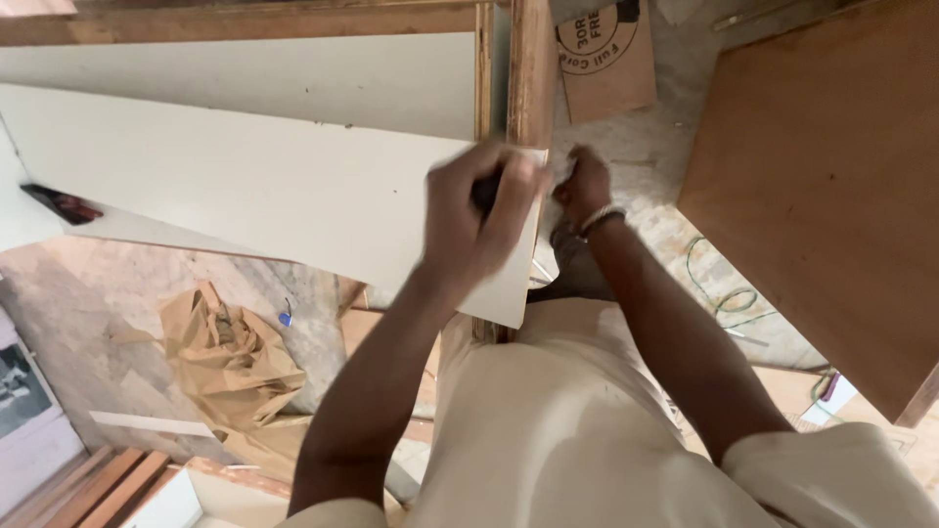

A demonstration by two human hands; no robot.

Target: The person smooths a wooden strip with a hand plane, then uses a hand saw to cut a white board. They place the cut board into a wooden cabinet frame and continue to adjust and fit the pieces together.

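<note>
A long off-white laminate sheet (245, 186) lies slanted across a wooden frame. My left hand (476, 217) rests on the sheet's right end, fingers closed around a small dark object (486, 191) that is mostly hidden. My right hand (583, 183), with a bracelet on the wrist, is curled just past the sheet's right corner, beside an upright wooden post (532, 68). What it grips, if anything, is hidden. The hands are about a hand's width apart.
A second pale panel (293, 73) lies behind the sheet. A large brown plywood board (831, 176) stands at right, with a cardboard piece (606, 59) above. Crumpled brown paper (230, 357), green wire (729, 293) and wood strips (108, 484) lie on the floor. A dark tool (61, 203) sits at left.
</note>
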